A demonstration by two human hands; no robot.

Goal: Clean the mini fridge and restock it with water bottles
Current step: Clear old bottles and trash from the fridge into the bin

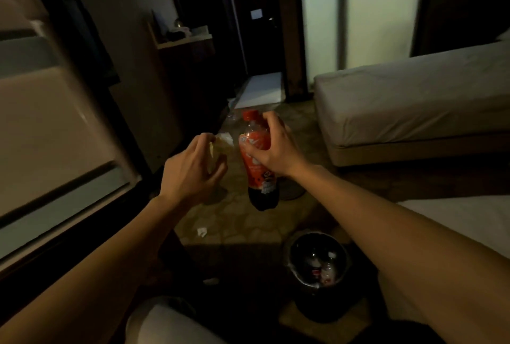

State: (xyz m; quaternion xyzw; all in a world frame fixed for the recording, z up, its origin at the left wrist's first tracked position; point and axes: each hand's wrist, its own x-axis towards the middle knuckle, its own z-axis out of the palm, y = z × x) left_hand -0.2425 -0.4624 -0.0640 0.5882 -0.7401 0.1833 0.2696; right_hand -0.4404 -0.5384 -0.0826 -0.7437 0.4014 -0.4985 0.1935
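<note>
- The right hand (271,147) is wrapped round the upper body of a cola bottle (258,161), fingers curled over the red label, holding it upright in the air above the floor.
- The bottle has a red cap and dark drink showing in its lower part; its base hangs free, touching nothing.
- The left hand (193,169) is closed on a crumpled pale cloth or tissue (220,145), which pokes out between thumb and fingers just beside the bottle; whether cloth and bottle touch is hard to say in this dim light.
- The open door of the mini fridge (55,128) fills the left side, its pale inner liner and shelf rail facing the room; the fridge's inside is out of sight.
- Low down near the right forearm sits a dark round bin (317,266) with a couple of bottles lying in it.
- A small white scrap (202,232) lies on the patterned floor (248,222) below the hands.
- A bed (414,100) with grey sheets stands to the right, well apart from the bottle.
</note>
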